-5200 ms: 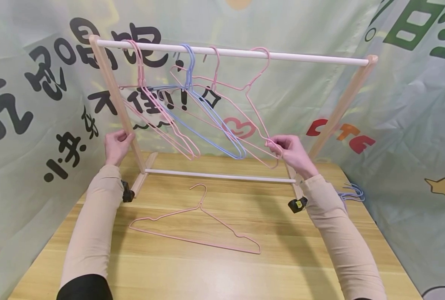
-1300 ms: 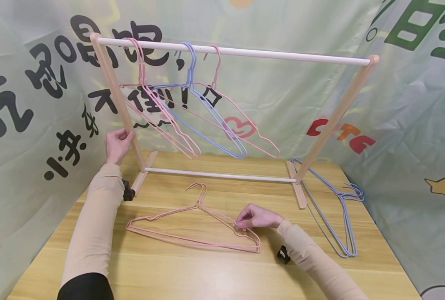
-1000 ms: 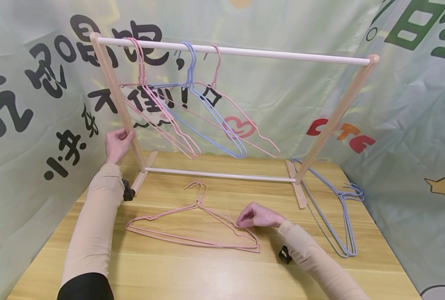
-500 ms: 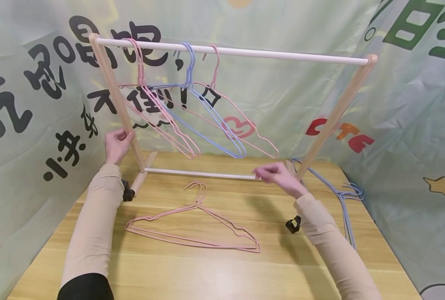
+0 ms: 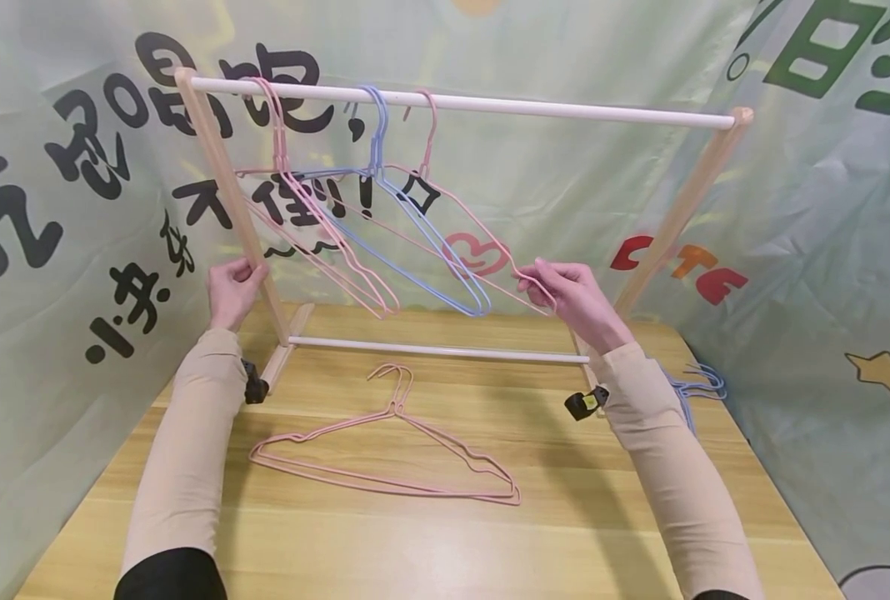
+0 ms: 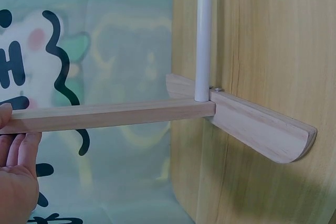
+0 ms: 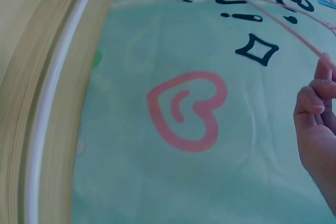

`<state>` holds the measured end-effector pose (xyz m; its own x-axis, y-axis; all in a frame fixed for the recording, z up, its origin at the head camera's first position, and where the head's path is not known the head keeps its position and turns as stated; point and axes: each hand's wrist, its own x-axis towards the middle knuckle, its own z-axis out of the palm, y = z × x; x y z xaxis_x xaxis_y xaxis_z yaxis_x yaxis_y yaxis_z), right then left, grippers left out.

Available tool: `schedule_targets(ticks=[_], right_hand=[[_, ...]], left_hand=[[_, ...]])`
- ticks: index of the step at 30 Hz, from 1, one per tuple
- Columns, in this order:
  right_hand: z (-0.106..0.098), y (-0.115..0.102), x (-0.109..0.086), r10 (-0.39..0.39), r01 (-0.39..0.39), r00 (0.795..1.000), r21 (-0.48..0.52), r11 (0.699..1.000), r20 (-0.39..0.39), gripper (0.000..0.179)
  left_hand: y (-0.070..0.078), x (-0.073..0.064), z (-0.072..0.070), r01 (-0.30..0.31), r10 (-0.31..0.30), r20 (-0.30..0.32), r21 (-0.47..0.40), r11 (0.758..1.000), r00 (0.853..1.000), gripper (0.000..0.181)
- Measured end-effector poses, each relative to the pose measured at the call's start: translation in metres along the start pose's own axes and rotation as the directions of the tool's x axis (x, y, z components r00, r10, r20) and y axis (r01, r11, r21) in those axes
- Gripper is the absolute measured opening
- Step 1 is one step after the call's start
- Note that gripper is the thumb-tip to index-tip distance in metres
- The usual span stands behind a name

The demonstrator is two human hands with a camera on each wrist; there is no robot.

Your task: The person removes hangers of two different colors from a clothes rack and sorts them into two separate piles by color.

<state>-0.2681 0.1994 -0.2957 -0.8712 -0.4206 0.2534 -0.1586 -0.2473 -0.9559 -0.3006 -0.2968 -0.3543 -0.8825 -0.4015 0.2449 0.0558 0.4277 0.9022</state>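
My left hand (image 5: 233, 293) grips the left wooden post (image 5: 223, 167) of the clothes rack; in the left wrist view, its fingers (image 6: 29, 153) lie under that post. At the right, my right hand (image 5: 576, 302) has its thumb and fingers around the lower right end of a pink hanger (image 5: 475, 218), which hooks over the white top bar (image 5: 565, 110). The right wrist view shows the fingers (image 7: 311, 99) bent beside the pink wire. Further left on the bar hang blue hangers (image 5: 415, 225) and pink hangers (image 5: 325, 218).
Two pink hangers (image 5: 385, 485) lie overlapped on the wooden table (image 5: 415, 550) before the rack. Blue hangers (image 5: 703, 383) lie at the right, partly behind my right sleeve (image 5: 662, 450). A white lower bar (image 5: 430, 350) joins the rack's feet.
A pink hanger my right hand held on the bar now lies over another on the table. The right hand let go and rose to the remaining rightmost pink hanger. The left hand stayed.
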Motion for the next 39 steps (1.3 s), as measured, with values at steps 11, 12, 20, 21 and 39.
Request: schedule_targets(ticks=[11,12,20,21,39], right_hand=[[0.013,-0.006,0.008,0.064,-0.068,0.996,0.055,0.996,0.065,0.019],[0.014,-0.006,0.009,0.064,-0.067,0.996,0.055,0.996,0.065,0.019],[0.017,-0.007,0.01,0.058,-0.062,0.997,0.091,0.994,0.053,0.017],[0.018,-0.007,0.01,0.057,-0.062,0.997,0.098,0.993,0.053,0.017],[0.021,-0.008,0.01,0.072,-0.076,0.997,0.184,0.98,0.027,0.018]], left_hand=[[0.001,0.0,0.001,0.015,-0.015,0.006,0.012,1.0,1.0,0.04],[0.001,0.0,0.0,0.014,-0.014,0.004,0.011,1.0,1.0,0.04],[-0.002,0.002,0.002,-0.011,0.011,-0.009,0.002,1.0,1.0,0.038],[-0.002,0.002,0.002,-0.013,0.013,-0.009,0.0,1.0,1.0,0.038],[-0.002,0.002,0.001,-0.014,0.014,-0.007,0.006,1.0,1.0,0.038]])
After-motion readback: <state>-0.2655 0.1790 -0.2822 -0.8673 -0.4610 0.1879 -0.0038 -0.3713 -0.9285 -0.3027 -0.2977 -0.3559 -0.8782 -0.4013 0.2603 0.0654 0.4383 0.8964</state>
